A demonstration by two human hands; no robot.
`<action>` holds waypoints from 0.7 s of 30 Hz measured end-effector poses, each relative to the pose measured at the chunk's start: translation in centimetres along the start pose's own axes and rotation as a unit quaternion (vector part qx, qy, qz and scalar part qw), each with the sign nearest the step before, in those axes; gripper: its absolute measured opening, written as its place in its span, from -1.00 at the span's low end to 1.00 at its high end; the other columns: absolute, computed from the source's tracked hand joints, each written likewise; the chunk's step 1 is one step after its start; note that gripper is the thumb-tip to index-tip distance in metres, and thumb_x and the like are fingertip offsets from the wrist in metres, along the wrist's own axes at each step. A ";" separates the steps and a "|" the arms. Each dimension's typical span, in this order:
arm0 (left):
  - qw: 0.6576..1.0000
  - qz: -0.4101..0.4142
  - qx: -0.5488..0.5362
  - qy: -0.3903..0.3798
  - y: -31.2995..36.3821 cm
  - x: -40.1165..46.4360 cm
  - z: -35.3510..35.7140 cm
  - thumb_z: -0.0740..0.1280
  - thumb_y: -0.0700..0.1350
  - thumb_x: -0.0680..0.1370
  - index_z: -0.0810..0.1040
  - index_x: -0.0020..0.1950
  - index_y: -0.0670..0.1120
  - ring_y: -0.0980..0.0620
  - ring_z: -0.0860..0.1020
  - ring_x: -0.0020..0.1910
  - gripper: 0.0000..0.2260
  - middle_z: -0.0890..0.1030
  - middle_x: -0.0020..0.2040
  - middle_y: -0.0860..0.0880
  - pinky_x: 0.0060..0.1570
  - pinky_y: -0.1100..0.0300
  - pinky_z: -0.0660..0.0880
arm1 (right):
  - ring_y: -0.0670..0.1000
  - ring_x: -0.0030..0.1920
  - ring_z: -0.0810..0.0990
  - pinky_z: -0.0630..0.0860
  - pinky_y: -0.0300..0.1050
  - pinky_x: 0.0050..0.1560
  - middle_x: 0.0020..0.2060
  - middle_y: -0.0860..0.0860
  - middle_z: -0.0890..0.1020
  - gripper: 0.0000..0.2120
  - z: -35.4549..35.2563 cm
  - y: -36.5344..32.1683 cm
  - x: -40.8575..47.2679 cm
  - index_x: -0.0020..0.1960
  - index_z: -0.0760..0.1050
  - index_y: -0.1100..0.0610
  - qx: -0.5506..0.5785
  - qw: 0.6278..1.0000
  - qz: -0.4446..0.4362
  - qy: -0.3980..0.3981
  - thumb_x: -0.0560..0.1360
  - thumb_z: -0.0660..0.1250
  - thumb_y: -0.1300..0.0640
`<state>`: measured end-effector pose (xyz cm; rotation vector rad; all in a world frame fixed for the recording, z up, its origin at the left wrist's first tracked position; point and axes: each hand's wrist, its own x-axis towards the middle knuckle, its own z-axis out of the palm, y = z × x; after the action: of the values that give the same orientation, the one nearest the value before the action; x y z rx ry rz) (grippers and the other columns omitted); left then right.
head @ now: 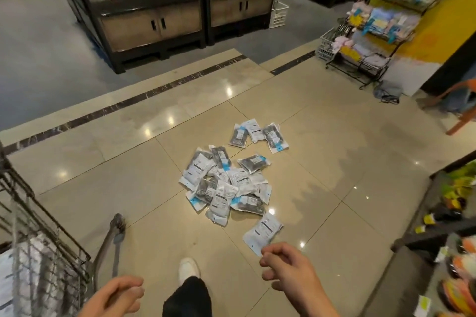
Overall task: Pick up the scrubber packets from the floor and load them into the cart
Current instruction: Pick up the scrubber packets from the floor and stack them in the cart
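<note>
A glossy beige tiled floor (322,162) fills most of the view, crossed by a dark inlaid strip (144,95) that runs from the left edge up toward the right. Beyond the strip stand two dark display cabinets (154,23) with wooden doors, and at the far right a wire rack (381,33) of pastel cloth goods stands against a yellow wall. A metal mesh cart (43,247) sits at the lower left edge of the floor, with white packaged goods inside it. Along the lower right edge is a low shelf (453,239) of colourful items.

Near the middle of the floor lies a heap of scrubber packets (224,185), white and blue with dark contents, overlapping one another. Three more packets (257,134) lie just beyond the heap, and a single packet (262,233) lies on its near side, apart from the pile.

The right hand (288,267) is near that single packet, fingers loosely curled, holding nothing. The left hand (118,296) is beside the cart, also loosely curled and empty. Between the hands a white shoe (189,269) and dark trouser leg show
</note>
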<state>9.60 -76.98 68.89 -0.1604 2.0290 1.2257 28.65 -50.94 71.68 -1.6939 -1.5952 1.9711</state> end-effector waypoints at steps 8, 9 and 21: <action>0.999 0.014 0.035 -0.022 10.3 12.9 -2.0 0.56 -0.26 0.47 0.73 -0.11 -0.10 -0.18 0.64 -0.17 -0.91 0.73 -0.22 -0.17 -0.12 0.07 0.43 | 0.01 -0.36 0.65 0.43 -0.11 -0.28 -0.27 0.06 0.72 -0.92 8.0 -7.9 8.5 -0.10 0.66 0.12 -0.022 1.000 0.008 0.006 0.51 0.42 0.28; 0.999 0.019 0.040 -0.029 11.9 14.2 -2.2 0.54 -0.27 0.49 0.72 -0.11 -0.09 -0.15 0.64 -0.17 -0.91 0.73 -0.22 -0.15 -0.11 0.06 0.44 | 0.01 -0.36 0.65 0.43 -0.12 -0.30 -0.26 0.09 0.72 -0.92 8.6 -8.7 9.3 -0.10 0.66 0.14 -0.020 1.000 0.011 0.011 0.51 0.42 0.28; 0.994 0.027 0.087 -0.061 20.9 27.6 2.3 0.44 -0.32 0.56 0.72 -0.17 -0.03 -0.19 0.64 -0.18 -0.79 0.73 -0.17 -0.20 -0.16 0.09 0.42 | 0.01 -0.40 0.59 0.50 -0.22 -0.34 -0.23 0.29 0.66 -0.95 10.2 -13.6 19.7 -0.10 0.66 0.22 0.004 0.997 0.081 0.003 0.53 0.45 0.31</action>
<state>-18.40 -56.84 65.12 0.0523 2.0325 1.0576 6.25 -38.60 66.68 -1.8783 -1.4886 2.0389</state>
